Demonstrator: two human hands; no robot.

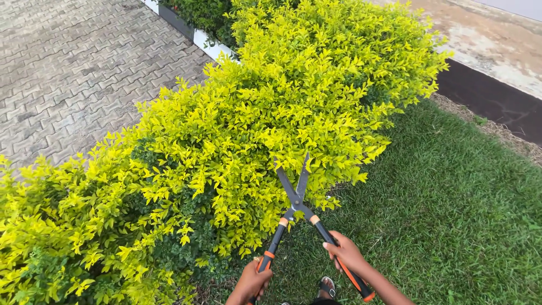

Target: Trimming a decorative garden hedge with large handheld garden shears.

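Hedge: long yellow-green leafy hedge (243, 130) runs from lower left to top centre, between grey brick paving (73, 68) and green lawn (451, 214).
Shears: black-bladed hedge shears with orange-and-black handles (297, 199), lower centre; blades part-open, tips in the foliage edge, so leaves sit between them.
Left hand (251, 282): fist closed round left handle, bottom edge.
Right hand (345, 254): wrapped over right handle, forearm angling in from lower right.
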